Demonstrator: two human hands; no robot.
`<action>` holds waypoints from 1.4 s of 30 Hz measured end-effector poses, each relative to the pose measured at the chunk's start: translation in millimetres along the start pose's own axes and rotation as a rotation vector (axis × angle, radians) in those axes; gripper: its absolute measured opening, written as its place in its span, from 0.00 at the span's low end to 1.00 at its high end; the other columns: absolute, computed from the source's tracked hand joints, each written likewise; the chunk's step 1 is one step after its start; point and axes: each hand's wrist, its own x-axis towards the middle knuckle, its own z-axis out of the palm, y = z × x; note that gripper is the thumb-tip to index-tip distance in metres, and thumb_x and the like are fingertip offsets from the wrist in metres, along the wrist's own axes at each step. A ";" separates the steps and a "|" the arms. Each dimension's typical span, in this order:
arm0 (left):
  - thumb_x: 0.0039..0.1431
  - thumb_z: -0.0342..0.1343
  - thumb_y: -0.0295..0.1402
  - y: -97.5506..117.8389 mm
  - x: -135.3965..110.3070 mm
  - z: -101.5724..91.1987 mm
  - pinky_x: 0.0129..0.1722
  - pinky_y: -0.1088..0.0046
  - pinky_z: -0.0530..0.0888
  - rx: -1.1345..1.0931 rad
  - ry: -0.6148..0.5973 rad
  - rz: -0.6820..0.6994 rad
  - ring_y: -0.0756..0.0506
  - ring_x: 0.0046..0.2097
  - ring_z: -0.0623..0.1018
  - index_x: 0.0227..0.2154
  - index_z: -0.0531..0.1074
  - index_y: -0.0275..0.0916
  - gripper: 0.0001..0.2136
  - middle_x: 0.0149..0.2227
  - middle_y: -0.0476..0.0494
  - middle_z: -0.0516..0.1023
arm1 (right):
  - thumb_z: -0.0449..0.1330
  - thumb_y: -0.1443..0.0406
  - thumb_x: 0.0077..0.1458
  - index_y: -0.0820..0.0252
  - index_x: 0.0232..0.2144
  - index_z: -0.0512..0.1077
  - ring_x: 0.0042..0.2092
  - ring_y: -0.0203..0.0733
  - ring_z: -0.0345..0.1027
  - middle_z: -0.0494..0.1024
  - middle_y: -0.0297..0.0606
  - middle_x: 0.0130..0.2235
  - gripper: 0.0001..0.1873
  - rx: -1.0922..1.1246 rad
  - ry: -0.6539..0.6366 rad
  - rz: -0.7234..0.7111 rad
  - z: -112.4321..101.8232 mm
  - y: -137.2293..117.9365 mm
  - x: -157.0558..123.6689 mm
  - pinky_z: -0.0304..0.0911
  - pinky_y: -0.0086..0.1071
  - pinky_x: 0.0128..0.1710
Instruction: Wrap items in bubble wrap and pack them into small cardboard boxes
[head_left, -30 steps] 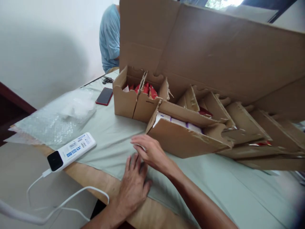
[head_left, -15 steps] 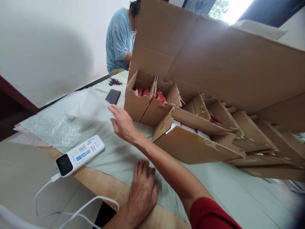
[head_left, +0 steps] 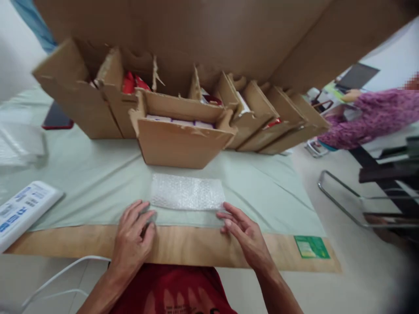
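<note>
I'd square the bubble wrap (head_left: 188, 192) lightly — my left hand (head_left: 133, 233) loosely spread, my right hand (head_left: 245, 235) half-curled, perhaps touching its near corner.

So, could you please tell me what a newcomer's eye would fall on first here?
Probably the cluster of open cardboard bins beyond the hands, with red packets in one toward the left. Next, the bubble wrap lying on the pale green cloth, with the left hand and right hand by its near corners.

White device (head_left: 26, 211) cropped at left, red packets (head_left: 128, 83) partly hidden, right hand (head_left: 247, 237) perhaps touching bubble wrap (head_left: 188, 192)
</note>
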 end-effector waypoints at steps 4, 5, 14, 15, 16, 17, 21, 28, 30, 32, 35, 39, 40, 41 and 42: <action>0.67 0.54 0.33 14.8 13.0 -18.5 0.40 0.64 0.81 -0.014 -0.043 -0.114 0.40 0.50 0.80 0.42 0.78 0.40 0.08 0.46 0.39 0.80 | 0.61 0.56 0.61 0.61 0.52 0.77 0.36 0.44 0.76 0.82 0.48 0.45 0.21 -0.330 0.184 -0.147 -28.1 15.0 3.8 0.72 0.37 0.33; 0.67 0.54 0.36 17.5 19.9 -19.5 0.34 0.68 0.79 0.001 -0.049 -0.153 0.40 0.49 0.80 0.43 0.78 0.40 0.10 0.46 0.39 0.80 | 0.60 0.56 0.61 0.60 0.50 0.77 0.36 0.43 0.75 0.81 0.48 0.47 0.20 -0.395 0.228 -0.198 -32.2 15.9 10.8 0.71 0.36 0.32; 0.59 0.52 0.43 24.0 76.0 20.7 0.36 0.66 0.72 0.125 -0.349 -0.444 0.43 0.33 0.77 0.42 0.78 0.42 0.16 0.31 0.47 0.79 | 0.60 0.61 0.57 0.56 0.39 0.79 0.32 0.41 0.72 0.81 0.35 0.31 0.10 -0.590 0.100 -0.227 -14.0 9.3 81.8 0.68 0.35 0.38; 0.57 0.53 0.42 23.9 77.3 21.8 0.35 0.67 0.71 0.049 -0.347 -0.474 0.44 0.31 0.76 0.41 0.78 0.42 0.15 0.28 0.49 0.77 | 0.59 0.62 0.58 0.56 0.36 0.78 0.32 0.41 0.72 0.81 0.34 0.30 0.08 -0.560 0.086 -0.260 -11.8 8.9 82.0 0.67 0.35 0.38; 0.56 0.53 0.42 23.8 77.7 21.3 0.34 0.68 0.71 -0.041 -0.329 -0.497 0.45 0.30 0.75 0.40 0.77 0.42 0.14 0.27 0.50 0.76 | 0.58 0.62 0.59 0.56 0.33 0.77 0.32 0.41 0.72 0.80 0.34 0.29 0.08 -0.521 0.091 -0.288 -11.0 8.8 81.0 0.67 0.35 0.37; 0.56 0.54 0.43 23.9 77.5 19.5 0.34 0.68 0.72 -0.129 -0.295 -0.509 0.46 0.29 0.75 0.41 0.77 0.41 0.15 0.27 0.51 0.75 | 0.57 0.62 0.59 0.56 0.32 0.76 0.32 0.41 0.72 0.80 0.35 0.29 0.09 -0.477 0.108 -0.309 -11.3 9.2 79.5 0.67 0.34 0.37; 0.59 0.56 0.41 27.1 73.6 7.0 0.41 0.68 0.75 -0.319 -0.113 -0.438 0.48 0.34 0.75 0.48 0.74 0.40 0.17 0.34 0.50 0.75 | 0.59 0.58 0.59 0.58 0.46 0.77 0.41 0.45 0.76 0.83 0.43 0.45 0.16 -0.402 0.128 -0.359 -18.4 11.9 77.8 0.70 0.36 0.39; 0.64 0.56 0.30 23.8 53.4 -9.7 0.54 0.63 0.75 -0.555 -0.153 -0.191 0.47 0.46 0.79 0.55 0.71 0.44 0.17 0.37 0.49 0.75 | 0.67 0.63 0.55 0.57 0.51 0.77 0.48 0.51 0.73 0.82 0.44 0.45 0.21 -0.656 -0.095 -0.469 -19.5 5.1 88.0 0.67 0.48 0.54; 0.63 0.54 0.26 18.3 45.9 -16.2 0.55 0.64 0.76 -0.541 -0.224 -0.073 0.46 0.48 0.80 0.40 0.77 0.45 0.09 0.36 0.49 0.76 | 0.66 0.64 0.57 0.56 0.41 0.80 0.47 0.49 0.73 0.82 0.43 0.44 0.09 -0.659 -0.129 -0.530 -22.0 -0.1 83.2 0.67 0.48 0.52; 0.62 0.53 0.25 13.9 41.1 -23.6 0.54 0.65 0.76 -0.535 -0.282 0.018 0.45 0.48 0.81 0.28 0.76 0.44 0.11 0.35 0.48 0.76 | 0.64 0.66 0.58 0.56 0.35 0.79 0.49 0.49 0.74 0.81 0.43 0.47 0.03 -0.600 -0.158 -0.610 -25.6 -6.7 73.5 0.67 0.48 0.54; 0.63 0.51 0.26 13.0 43.8 -33.5 0.49 0.66 0.79 -0.495 -0.288 0.000 0.44 0.49 0.82 0.25 0.74 0.43 0.13 0.37 0.45 0.78 | 0.60 0.68 0.60 0.54 0.35 0.77 0.55 0.48 0.73 0.79 0.42 0.54 0.06 -0.494 -0.156 -0.705 -29.3 -19.6 54.9 0.68 0.46 0.55; 0.65 0.52 0.31 16.0 62.1 -37.0 0.54 0.59 0.78 -0.431 -0.191 -0.058 0.41 0.53 0.81 0.24 0.73 0.43 0.12 0.46 0.42 0.81 | 0.57 0.72 0.59 0.53 0.35 0.75 0.53 0.48 0.75 0.81 0.40 0.52 0.10 -0.470 -0.019 -0.838 -26.3 -33.6 34.9 0.69 0.46 0.52; 0.64 0.52 0.32 14.7 65.9 -35.9 0.56 0.57 0.76 -0.416 -0.186 -0.049 0.40 0.55 0.80 0.24 0.74 0.44 0.12 0.47 0.42 0.81 | 0.57 0.73 0.58 0.53 0.34 0.74 0.53 0.48 0.75 0.81 0.40 0.52 0.10 -0.484 -0.012 -0.874 -24.4 -33.9 31.4 0.69 0.45 0.52; 0.64 0.52 0.33 11.7 68.1 -34.3 0.57 0.55 0.76 -0.396 -0.197 -0.029 0.40 0.55 0.79 0.24 0.74 0.44 0.13 0.47 0.41 0.81 | 0.56 0.74 0.58 0.53 0.34 0.74 0.52 0.48 0.75 0.81 0.40 0.52 0.11 -0.509 -0.026 -0.900 -22.2 -32.2 28.3 0.69 0.45 0.51; 0.64 0.52 0.34 7.1 68.4 -32.7 0.57 0.54 0.76 -0.366 -0.227 -0.004 0.39 0.56 0.79 0.24 0.75 0.45 0.13 0.47 0.41 0.82 | 0.56 0.74 0.57 0.53 0.35 0.73 0.52 0.47 0.75 0.82 0.40 0.52 0.11 -0.545 -0.059 -0.910 -20.2 -28.8 25.5 0.68 0.45 0.50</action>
